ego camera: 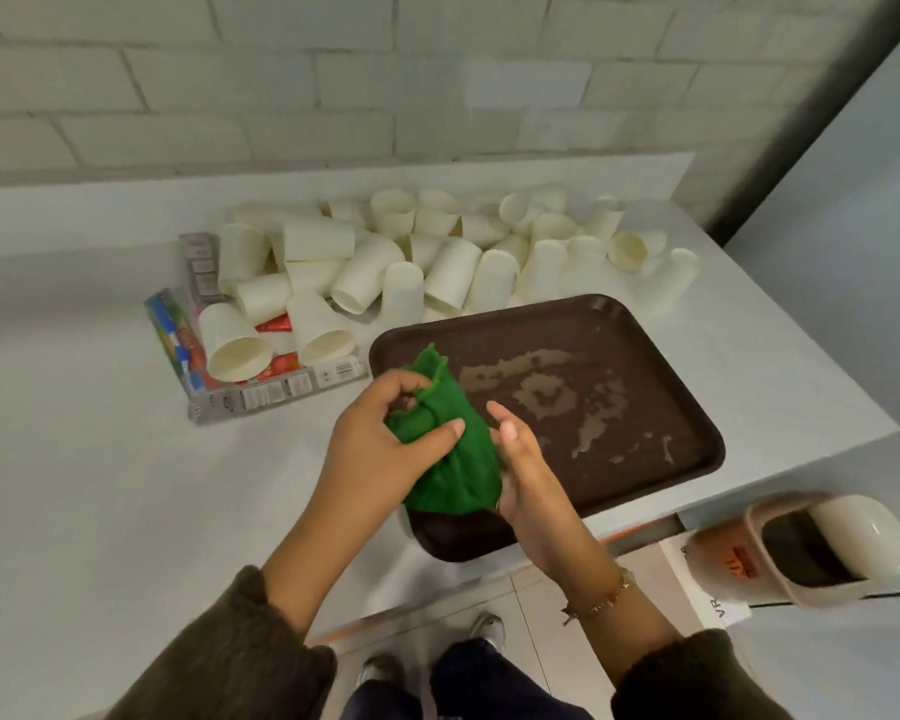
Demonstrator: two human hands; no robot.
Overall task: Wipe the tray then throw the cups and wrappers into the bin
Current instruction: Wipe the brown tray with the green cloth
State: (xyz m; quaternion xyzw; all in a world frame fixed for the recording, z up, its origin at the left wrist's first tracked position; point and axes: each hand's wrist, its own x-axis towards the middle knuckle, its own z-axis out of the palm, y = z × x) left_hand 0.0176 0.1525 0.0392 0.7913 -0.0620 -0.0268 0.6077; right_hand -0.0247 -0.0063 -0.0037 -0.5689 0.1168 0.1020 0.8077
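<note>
A dark brown tray [640, 459] lies on the white counter, its near corner hanging over the front edge, with pale wet smears [541, 392] across its middle. A green cloth [458, 449] is bunched over the tray's left end. My left hand [385, 439] grips the cloth's upper folds between thumb and fingers. My right hand [520, 459] holds the cloth's right side, thumb against it. Several white paper cups [437, 257] lie heaped behind the tray. Colourful and grey wrappers [261, 387] lie flat at the left under two cups.
A beige swing-lid bin [811, 548] stands on the floor at the lower right, below the counter's corner. A white brick wall backs the counter [100, 459]. My shoes [484, 628] show on the tiled floor below the edge.
</note>
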